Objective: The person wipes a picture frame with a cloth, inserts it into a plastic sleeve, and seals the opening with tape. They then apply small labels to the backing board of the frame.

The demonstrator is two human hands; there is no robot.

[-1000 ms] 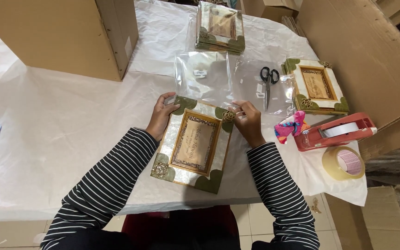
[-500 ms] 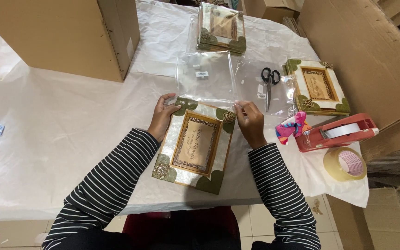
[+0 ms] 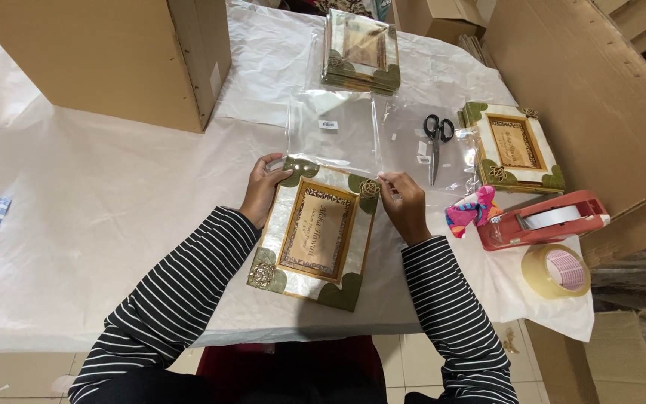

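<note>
A rectangular decorated frame [image 3: 315, 232] with green corners and a gold-edged brown centre lies on the white-covered table [image 3: 99, 194] in front of me. My left hand [image 3: 263, 187] grips its top left corner. My right hand [image 3: 404, 203] pinches the top right corner together with the edge of a clear plastic sleeve [image 3: 334, 135], whose open end lies over the frame's top edge. Both arms wear black-and-white striped sleeves.
A stack of wrapped frames [image 3: 360, 49] sits at the back, and another frame [image 3: 514, 146] lies at right. Black scissors [image 3: 435, 138] rest on plastic sleeves. A red tape dispenser [image 3: 543, 221], a tape roll [image 3: 558, 271], a colourful cloth [image 3: 469, 213] and cardboard boxes [image 3: 121, 52] surround them.
The hands and frame have stayed almost in place. The clear sleeve's edge sits slightly lower over the frame's top.
</note>
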